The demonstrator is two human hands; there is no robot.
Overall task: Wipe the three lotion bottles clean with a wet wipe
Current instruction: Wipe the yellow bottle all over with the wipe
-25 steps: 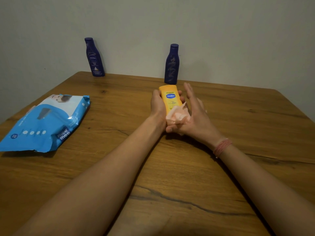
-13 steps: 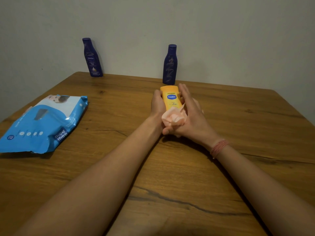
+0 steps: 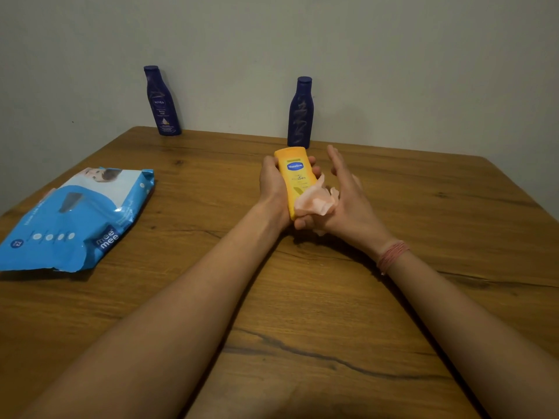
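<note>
My left hand (image 3: pixel 273 189) grips a yellow Vaseline lotion bottle (image 3: pixel 295 173) near the middle of the wooden table, its label facing me. My right hand (image 3: pixel 348 201) presses a crumpled pale wet wipe (image 3: pixel 314 202) against the bottle's lower part, thumb under the wipe and fingers stretched out past the bottle's right side. Two dark blue lotion bottles stand upright against the wall: a Nivea one (image 3: pixel 161 102) at the back left and another (image 3: pixel 300 114) directly behind the yellow bottle.
A blue pack of wet wipes (image 3: pixel 75 219) lies flat on the left of the wooden table (image 3: pixel 302 297). The grey wall runs along the table's far edge. A pink thread band circles my right wrist (image 3: pixel 391 254).
My right hand slid the wipe along the yellow bottle and now sits lower and further right, fingers spread away from the bottle. The left hand keeps its hold.
</note>
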